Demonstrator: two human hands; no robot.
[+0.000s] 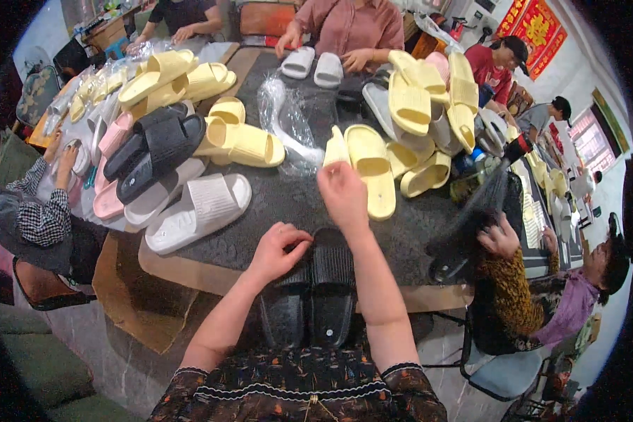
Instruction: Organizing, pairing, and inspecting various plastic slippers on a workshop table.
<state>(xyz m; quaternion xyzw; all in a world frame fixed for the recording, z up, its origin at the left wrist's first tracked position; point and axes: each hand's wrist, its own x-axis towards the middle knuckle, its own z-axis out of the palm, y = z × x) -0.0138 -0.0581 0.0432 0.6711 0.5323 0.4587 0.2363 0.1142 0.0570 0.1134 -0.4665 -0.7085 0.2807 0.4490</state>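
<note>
**Hands split between black pair and yellow slide**

Left hand (278,247) curled, fingertips pinching the near edge of the black slippers (315,292), which lie side by side under it at the counter (295,204) rim, half overhanging toward the lap. Right hand (342,193) reaches ahead, fingers closed on the heel of a yellow slide (368,167) just beyond.

Risks, as judged: the black pair could tip off the rim if the pinch lets go; pulling the yellow slide may drag the plastic bag (288,126) to its left or upset the yellow pile (429,105) on its right.
</note>
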